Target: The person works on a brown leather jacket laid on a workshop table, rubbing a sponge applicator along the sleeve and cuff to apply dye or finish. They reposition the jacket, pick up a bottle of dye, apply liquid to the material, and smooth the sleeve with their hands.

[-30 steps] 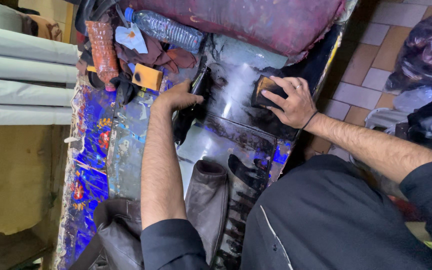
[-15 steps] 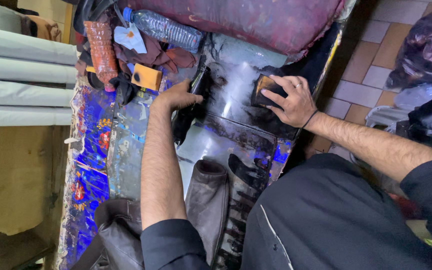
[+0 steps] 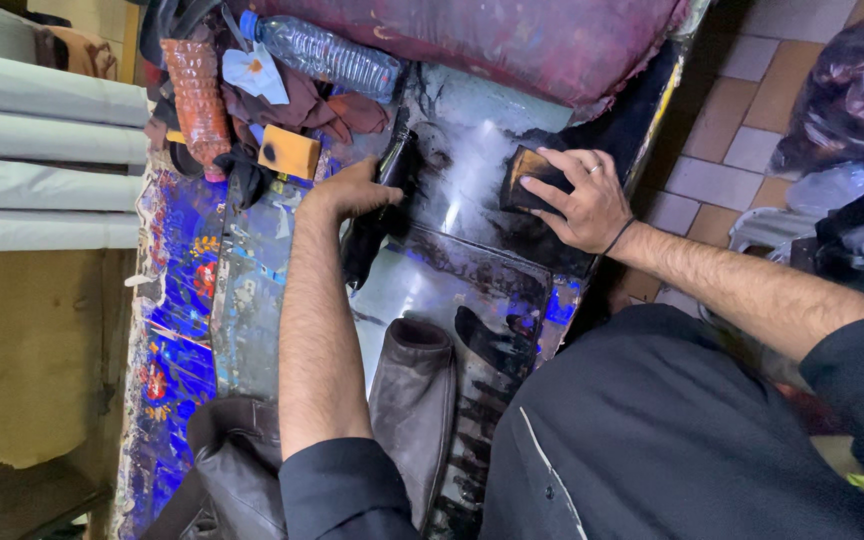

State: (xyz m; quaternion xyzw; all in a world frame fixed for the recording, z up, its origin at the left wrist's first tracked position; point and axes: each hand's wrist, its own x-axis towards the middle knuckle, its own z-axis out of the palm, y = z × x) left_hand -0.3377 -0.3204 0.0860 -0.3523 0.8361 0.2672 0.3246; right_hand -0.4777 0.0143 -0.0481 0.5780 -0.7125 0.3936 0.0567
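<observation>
My left hand [image 3: 357, 190] presses down on the edge of a dark leather piece [image 3: 377, 215] lying on the stained worktable [image 3: 252, 290]. My right hand [image 3: 577, 200], with a ring and a wrist band, is closed on a dark-stained yellow sponge [image 3: 527, 175] and holds it against the shiny blackened surface [image 3: 462, 190]. A dark leather sleeve [image 3: 412, 400] lies near my body.
At the table's far side lie a plastic water bottle [image 3: 327, 50], an orange bottle [image 3: 192, 95], a yellow sponge block [image 3: 289, 152] and brown rags [image 3: 297, 105]. A maroon cushion [image 3: 492, 40] is beyond. Grey rolls [image 3: 42, 160] lie on the left, dark bags [image 3: 852, 120] on the tiled floor at right.
None of note; both hands stay in place, the right hand with the sponge shifting only slightly.
</observation>
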